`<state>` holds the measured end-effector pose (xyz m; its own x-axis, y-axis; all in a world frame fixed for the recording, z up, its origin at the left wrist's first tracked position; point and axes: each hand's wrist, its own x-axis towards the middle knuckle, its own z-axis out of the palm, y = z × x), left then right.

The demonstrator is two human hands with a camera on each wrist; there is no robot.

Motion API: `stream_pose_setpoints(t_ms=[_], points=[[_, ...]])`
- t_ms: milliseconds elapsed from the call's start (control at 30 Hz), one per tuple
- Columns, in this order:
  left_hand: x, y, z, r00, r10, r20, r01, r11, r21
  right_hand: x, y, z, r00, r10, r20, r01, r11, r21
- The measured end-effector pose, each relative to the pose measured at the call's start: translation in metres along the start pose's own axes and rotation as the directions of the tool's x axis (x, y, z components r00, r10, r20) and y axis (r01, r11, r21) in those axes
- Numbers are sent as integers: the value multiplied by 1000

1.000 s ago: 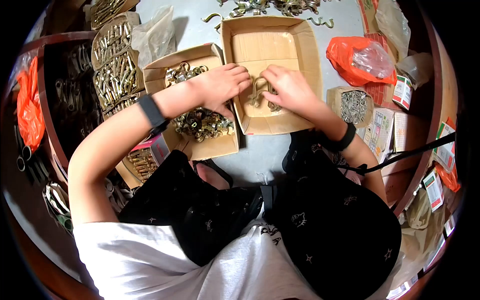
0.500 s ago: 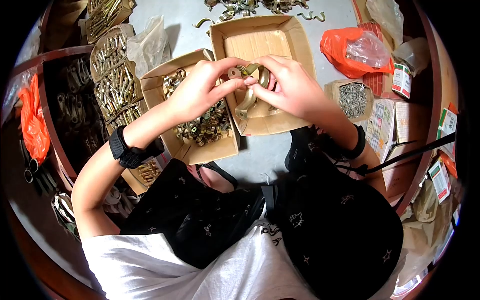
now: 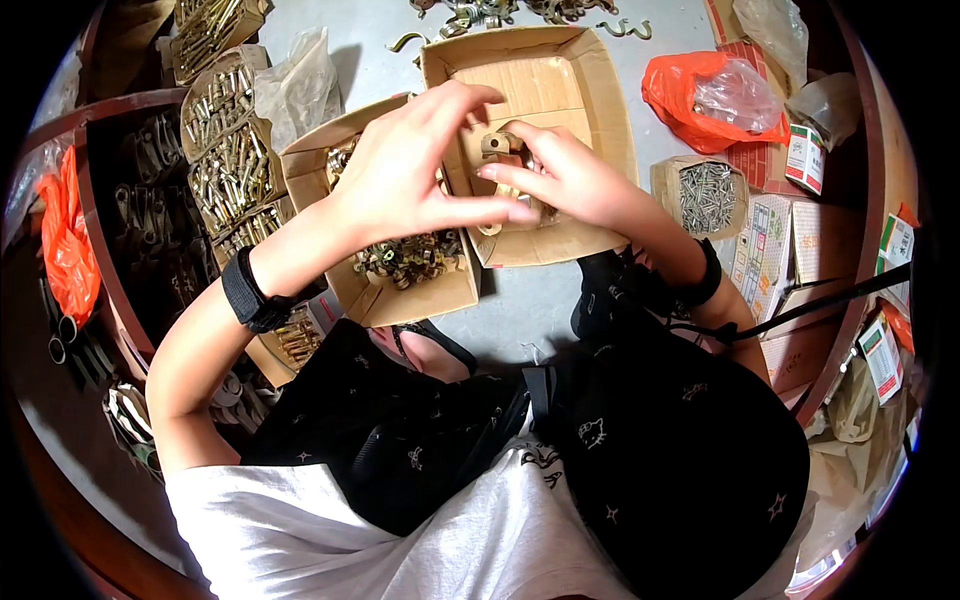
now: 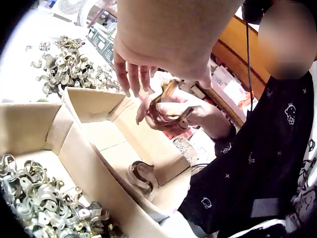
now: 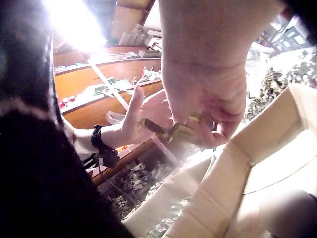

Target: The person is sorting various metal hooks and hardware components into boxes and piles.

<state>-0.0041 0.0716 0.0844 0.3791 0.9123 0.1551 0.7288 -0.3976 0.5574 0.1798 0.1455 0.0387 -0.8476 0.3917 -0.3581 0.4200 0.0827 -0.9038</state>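
Curved metal clamps [image 3: 499,146] are held by my right hand [image 3: 580,178], above the left side of a cardboard box [image 3: 522,88]. Beside them my left hand [image 3: 400,165] is spread, thumb and fingers wide apart with nothing between them. The left wrist view shows the right hand [image 4: 190,113] gripping the clamps [image 4: 168,94], the left hand's fingers hanging nearby, and another clamp [image 4: 142,177] lying in the box. In the right wrist view, the left palm [image 5: 143,118] faces the clamp [image 5: 182,133] in the right hand.
A second box [image 3: 455,291] with many small clamps adjoins on the left. Bolts [image 3: 232,165] in cartons stand farther left. On the right are a carton of screws [image 3: 706,197] and a red bag [image 3: 672,100]. More clamps [image 3: 480,15] lie beyond the boxes.
The right hand lifted clamps from the box and both hands met on them. Since then the left hand has let go, spread its fingers and moved slightly left.
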Motion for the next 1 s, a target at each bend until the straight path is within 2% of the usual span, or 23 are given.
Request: stream_pose_setpoints(t_ms=[33, 67, 100, 200, 267, 300, 467, 600, 667, 767, 900, 967, 1000], points=[[0, 1, 1, 1000, 0, 0, 0, 1000, 0, 0, -1, -1, 1000, 16, 12, -15, 998, -64], [-1, 2, 3, 999, 36, 10, -37, 998, 48, -1, -1, 1, 1000, -5, 10, 5, 999, 41], [-2, 3, 5, 997, 71, 22, -72, 993, 94, -1, -2, 2, 1000, -5, 13, 4, 999, 41], [-5, 3, 10, 998, 55, -7, -54, 994, 98, -1, -10, 2, 997, -55, -49, 60, 992, 107], [-5, 3, 12, 998, 40, -39, -37, 996, 82, -2, -21, -3, 999, 50, 12, -51, 997, 64], [-6, 3, 12, 998, 40, -38, -37, 996, 81, -2, -19, -2, 999, 51, 12, -51, 997, 65], [-6, 9, 10, 997, 8, -80, -2, 997, 73, 1, -8, 5, 992, -75, -103, 79, 996, 33], [-8, 7, 9, 997, 23, -75, -16, 996, 93, 3, 2, 6, 990, -94, -107, 96, 995, 6], [-7, 8, 8, 998, 55, -22, -51, 988, 148, 4, 5, 7, 983, -147, -114, 143, 989, -40], [-5, 13, 2, 999, 45, -7, -43, 975, 219, 3, -1, 5, 979, -139, -151, 137, 990, -20], [-8, 12, 6, 999, 8, -38, 1, 976, 218, 2, -3, 4, 983, -77, -166, 75, 997, -16], [-10, 8, 8, 998, -2, -66, 19, 967, 252, 2, -1, 6, 952, -172, -253, 194, 979, 65], [-10, 4, 7, 996, 2, -90, 20, 968, 250, 3, 1, 6, 952, -172, -253, 194, 979, 65]])
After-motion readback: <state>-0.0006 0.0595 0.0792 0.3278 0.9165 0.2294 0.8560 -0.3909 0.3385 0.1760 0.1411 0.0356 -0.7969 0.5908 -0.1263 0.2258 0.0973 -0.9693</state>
